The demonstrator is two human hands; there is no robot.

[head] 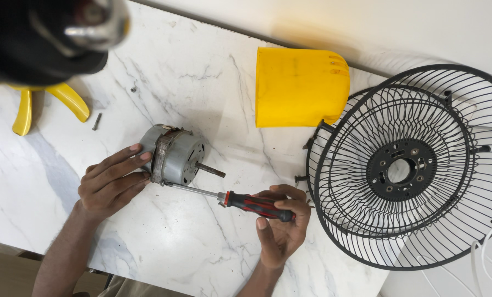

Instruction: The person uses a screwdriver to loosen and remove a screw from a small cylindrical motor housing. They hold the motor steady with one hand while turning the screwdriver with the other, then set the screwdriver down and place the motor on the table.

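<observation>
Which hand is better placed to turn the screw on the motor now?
Probably the right hand: it holds the screwdriver, tip at the motor. The left hand steadies the motor.

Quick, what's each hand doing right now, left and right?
Left hand: fingers pressed against the grey round metal fan motor, steadying it, not fully wrapped around.
Right hand: closed on the red-and-black-handled screwdriver, tip at the motor.
</observation>
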